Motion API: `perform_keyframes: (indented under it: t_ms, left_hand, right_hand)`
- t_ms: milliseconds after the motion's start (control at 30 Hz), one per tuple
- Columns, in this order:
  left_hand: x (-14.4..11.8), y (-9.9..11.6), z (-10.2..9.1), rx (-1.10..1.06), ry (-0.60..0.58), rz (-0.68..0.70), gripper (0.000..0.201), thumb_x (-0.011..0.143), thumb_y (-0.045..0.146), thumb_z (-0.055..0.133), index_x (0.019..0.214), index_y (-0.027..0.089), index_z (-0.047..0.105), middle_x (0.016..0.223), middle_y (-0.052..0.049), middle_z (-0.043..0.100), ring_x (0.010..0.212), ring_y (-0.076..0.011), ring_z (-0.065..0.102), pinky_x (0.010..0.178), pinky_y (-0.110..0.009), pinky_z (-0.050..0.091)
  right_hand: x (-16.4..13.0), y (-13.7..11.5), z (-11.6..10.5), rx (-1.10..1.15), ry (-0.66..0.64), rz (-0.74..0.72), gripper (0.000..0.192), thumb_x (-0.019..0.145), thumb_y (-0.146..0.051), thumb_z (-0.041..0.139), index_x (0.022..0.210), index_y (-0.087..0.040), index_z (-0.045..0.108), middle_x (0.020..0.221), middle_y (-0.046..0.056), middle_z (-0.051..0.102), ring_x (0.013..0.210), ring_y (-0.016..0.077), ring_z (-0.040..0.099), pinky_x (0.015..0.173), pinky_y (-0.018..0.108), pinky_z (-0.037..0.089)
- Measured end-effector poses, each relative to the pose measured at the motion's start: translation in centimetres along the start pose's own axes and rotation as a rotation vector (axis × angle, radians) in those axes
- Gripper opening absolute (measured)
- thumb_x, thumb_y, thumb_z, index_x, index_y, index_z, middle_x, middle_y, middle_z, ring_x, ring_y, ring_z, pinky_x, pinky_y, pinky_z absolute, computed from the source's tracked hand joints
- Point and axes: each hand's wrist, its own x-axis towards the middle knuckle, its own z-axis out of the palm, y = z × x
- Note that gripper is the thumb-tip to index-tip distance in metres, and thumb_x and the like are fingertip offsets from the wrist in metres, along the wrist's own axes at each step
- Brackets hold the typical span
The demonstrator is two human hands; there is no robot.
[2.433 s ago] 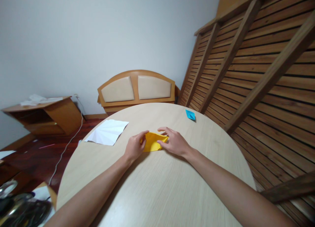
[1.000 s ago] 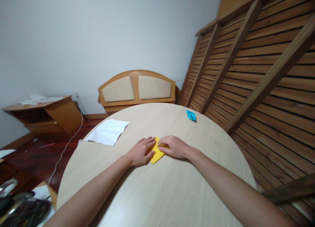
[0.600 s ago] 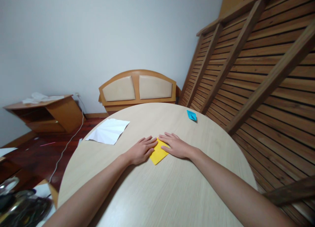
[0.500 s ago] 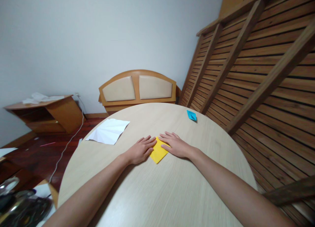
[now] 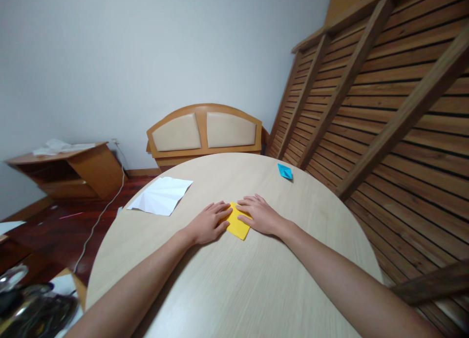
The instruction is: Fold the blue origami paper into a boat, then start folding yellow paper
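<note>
Rests both hands, wide and flat, on a piece of yellow paper (image 5: 238,226) atop a round table (image 5: 227,289).
Lays the left hand (image 5: 207,224) palm down over the paper's left edge, with fingers outstretched and thumb apart; lays the right hand (image 5: 261,215) likewise over the upper right edge, with thumb on the yellow. Frames the paper between the two, with one corner toward the body. Shares the tabletop with a creased white sheet (image 5: 161,195) farther left and a small folded blue paper (image 5: 285,171) near the far right rim. Faces a padded headboard (image 5: 203,128) beyond, beside a slatted wooden panel (image 5: 366,108).
</note>
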Motion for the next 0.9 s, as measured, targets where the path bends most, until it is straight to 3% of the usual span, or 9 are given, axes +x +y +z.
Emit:
perform_keyframes:
  t_ms: [200, 300, 533, 900]
  left_hand:
    - [0.1, -0.3, 0.1, -0.001, 0.045, 0.012, 0.044, 0.100, 0.027, 0.039, 0.142, 0.020, 0.051, 0.145, -0.012, 0.051, 0.138, -0.0294, 0.042, 0.116, -0.052, 0.033]
    - [0.2, -0.3, 0.0, 0.010, 0.084, 0.045, 0.043, 0.098, 0.027, 0.044, 0.138, 0.018, 0.055, 0.139, -0.013, 0.056, 0.134, -0.0290, 0.046, 0.114, -0.049, 0.036]
    - [0.0, -0.1, -0.3, -0.036, 0.026, 0.144, 0.044, 0.096, 0.022, 0.043, 0.138, 0.025, 0.055, 0.148, -0.008, 0.049, 0.144, -0.0278, 0.035, 0.117, -0.051, 0.031]
    - [-0.1, 0.5, -0.9, -0.043, -0.012, 0.132, 0.050, 0.093, 0.035, 0.052, 0.141, 0.022, 0.052, 0.148, -0.013, 0.049, 0.139, -0.0301, 0.041, 0.116, -0.049, 0.031]
  right_hand:
    - [-0.6, -0.3, 0.1, 0.118, -0.154, 0.011, 0.079, 0.090, -0.066, 0.049, 0.153, -0.021, 0.036, 0.159, 0.013, 0.033, 0.147, 0.0361, 0.022, 0.119, 0.055, 0.014]
    - [-0.8, -0.2, -0.1, 0.162, -0.198, 0.021, 0.088, 0.085, -0.074, 0.050, 0.154, -0.023, 0.032, 0.162, 0.011, 0.026, 0.149, 0.0363, 0.014, 0.120, 0.055, 0.011]
    - [-0.6, 0.6, -0.6, 0.118, -0.145, 0.006, 0.065, 0.090, -0.065, 0.052, 0.145, -0.032, 0.048, 0.160, 0.008, 0.031, 0.149, 0.0374, 0.015, 0.119, 0.057, 0.014]
    - [-0.9, 2.6, -0.3, 0.103, -0.178, 0.161, 0.057, 0.097, -0.061, 0.037, 0.150, -0.037, 0.039, 0.162, 0.006, 0.026, 0.150, 0.0367, 0.011, 0.118, 0.059, 0.012]
